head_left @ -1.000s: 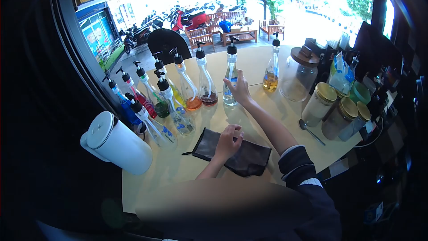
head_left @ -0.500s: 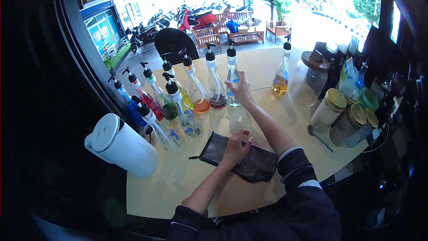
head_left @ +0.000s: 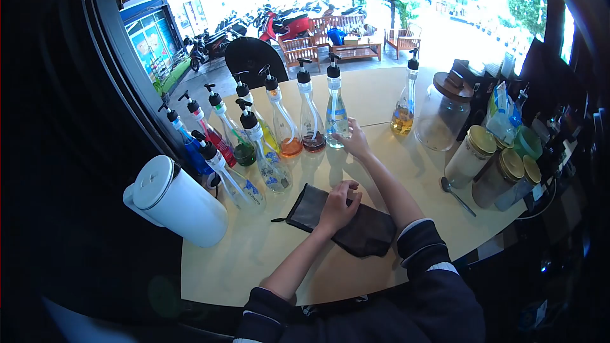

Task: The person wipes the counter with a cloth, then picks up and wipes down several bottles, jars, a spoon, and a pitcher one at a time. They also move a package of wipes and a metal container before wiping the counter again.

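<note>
Far L on the desk [head_left: 254,273]: white jug [head_left: 184,203], smooth, handled. Then L hand [head_left: 338,208], fingers loosely curled on dark pouch [head_left: 367,232], flat, soft-looking; can't tell if gripping. Pale-liquid btl [head_left: 336,107] stands upright, long axis vert., clear body tapering to blk pump, at L side of R hand [head_left: 356,140], the nearer one; fingers bent by its lower body, grip unclear. Further R: amber-liquid btl [head_left: 403,117], wood-lidded clear jar [head_left: 437,124].

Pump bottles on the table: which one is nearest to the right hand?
The pale-liquid bottle, between the dark-red bottle and the amber bottle. The right hand is at its side; others stand farther away.
</note>
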